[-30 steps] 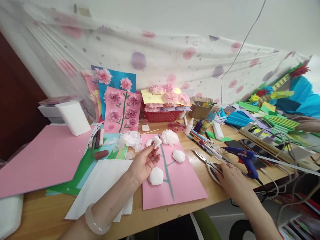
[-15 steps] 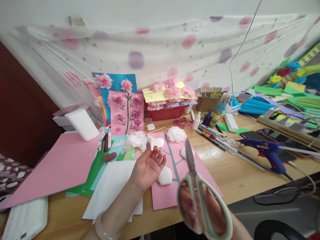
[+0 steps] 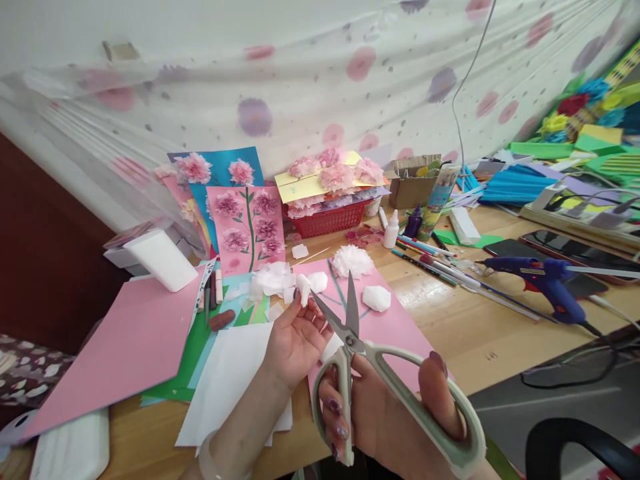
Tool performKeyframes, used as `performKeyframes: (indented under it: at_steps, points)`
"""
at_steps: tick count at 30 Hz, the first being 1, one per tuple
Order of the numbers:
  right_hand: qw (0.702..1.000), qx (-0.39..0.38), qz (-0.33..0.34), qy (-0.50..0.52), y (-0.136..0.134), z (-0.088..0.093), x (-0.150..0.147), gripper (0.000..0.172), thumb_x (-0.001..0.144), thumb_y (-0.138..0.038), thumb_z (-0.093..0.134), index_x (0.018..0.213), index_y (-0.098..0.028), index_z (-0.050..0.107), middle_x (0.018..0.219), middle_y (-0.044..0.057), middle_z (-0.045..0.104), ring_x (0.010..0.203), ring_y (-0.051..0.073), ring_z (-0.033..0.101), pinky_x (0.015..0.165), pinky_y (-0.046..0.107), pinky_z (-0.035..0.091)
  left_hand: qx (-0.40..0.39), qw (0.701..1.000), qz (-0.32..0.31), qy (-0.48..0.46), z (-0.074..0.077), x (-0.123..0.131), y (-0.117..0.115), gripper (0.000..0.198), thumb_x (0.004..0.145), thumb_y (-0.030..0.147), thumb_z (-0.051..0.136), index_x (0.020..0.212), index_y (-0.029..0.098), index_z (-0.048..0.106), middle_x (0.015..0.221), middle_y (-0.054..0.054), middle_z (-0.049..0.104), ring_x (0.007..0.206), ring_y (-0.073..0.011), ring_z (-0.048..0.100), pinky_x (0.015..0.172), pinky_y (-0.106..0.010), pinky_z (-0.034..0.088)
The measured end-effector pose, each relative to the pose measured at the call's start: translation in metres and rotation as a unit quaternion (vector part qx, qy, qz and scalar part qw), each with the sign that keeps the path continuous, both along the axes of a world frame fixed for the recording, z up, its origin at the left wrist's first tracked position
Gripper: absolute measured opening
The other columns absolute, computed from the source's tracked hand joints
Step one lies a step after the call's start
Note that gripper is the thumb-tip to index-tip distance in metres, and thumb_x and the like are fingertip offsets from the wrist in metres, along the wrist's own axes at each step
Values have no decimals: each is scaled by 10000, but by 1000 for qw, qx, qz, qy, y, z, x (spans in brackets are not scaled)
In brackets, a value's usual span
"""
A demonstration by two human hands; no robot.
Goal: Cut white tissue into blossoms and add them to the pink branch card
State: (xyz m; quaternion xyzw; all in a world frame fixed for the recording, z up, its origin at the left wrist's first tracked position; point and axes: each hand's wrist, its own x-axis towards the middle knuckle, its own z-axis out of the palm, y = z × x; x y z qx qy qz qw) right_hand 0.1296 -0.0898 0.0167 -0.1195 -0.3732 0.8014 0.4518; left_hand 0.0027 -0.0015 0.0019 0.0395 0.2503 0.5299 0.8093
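Between thumb and finger, my left hand pinches a small folded piece of white tissue paper. My right hand grips the handles of large scissors, whose blades stand apart and point away from me. The left blade's tip is close to the pinched paper; I cannot tell whether they touch. Beneath lies a pink sheet with a painted green-grey stem, a fluffy white paper flower at its top and a white paper wad to the right. Another white piece is partly hidden behind the scissors.
White sheets lie left of my hands beside a large pink board. Behind stand a pink flower card and a red basket of paper flowers. To the right are brushes, a blue glue gun and phones.
The scissors have opened, and their blades have swung left toward the white paper in my left hand. The left hand keeps its pinch. The view has shifted slightly.
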Motion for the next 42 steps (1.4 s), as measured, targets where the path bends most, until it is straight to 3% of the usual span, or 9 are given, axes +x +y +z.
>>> performKeyframes:
  at_steps: [3,9,17,25,28,35,39,42]
  points:
    - [1000,13,8,11,0,-1,-1,770,642,-894,340,938,-209,530,755,54,543,725,202,554,679,324,482,-1,1000,1,14,-1,0,0,59,729,175,714,690,183,669,649,12,662,585,-124,609,665,-298,512]
    - [996,47,-48,57,1,-2,-7,693,721,-843,301,912,-216,525,776,57,542,758,212,567,722,343,476,10,1000,-8,-3,-5,-1,1,40,736,175,710,737,184,671,640,15,663,569,-114,605,690,-293,519]
    - [998,31,-30,36,-2,-1,-1,685,726,-838,315,892,-208,526,773,53,532,767,206,555,726,333,472,54,999,-8,8,-4,0,2,41,734,146,695,713,178,681,621,11,657,550,-104,591,651,-274,522]
    - [993,-90,23,74,-11,-2,12,694,695,-793,486,939,-153,596,801,48,501,702,149,486,699,276,461,168,979,16,115,0,-3,-2,173,576,157,823,585,178,651,661,23,677,611,-108,599,656,-268,505]
    - [990,-97,33,96,-14,-5,14,702,707,-768,508,917,-108,627,779,52,491,698,144,481,698,270,451,217,961,-10,173,-1,-4,-5,189,526,193,856,627,172,698,664,-1,679,615,-125,603,617,-259,479]
    - [995,-34,6,92,-11,-10,13,501,800,-646,507,796,-148,566,719,40,484,675,156,498,724,325,457,274,934,-85,212,-5,-4,-11,218,621,268,818,780,138,746,670,-40,667,625,-149,593,589,-268,435]
    - [998,-2,-25,66,-9,-14,10,451,838,-610,478,769,-167,529,670,25,490,608,139,493,638,286,452,289,927,-77,227,-4,-4,-10,173,657,258,794,777,142,747,677,-39,666,594,-128,558,560,-249,399]
    - [998,-26,-49,33,-9,-18,7,466,840,-628,470,771,-169,516,637,7,483,519,105,446,514,232,407,286,927,-60,234,-4,-4,-8,141,669,243,783,757,139,745,666,-39,666,599,-127,554,581,-251,397]
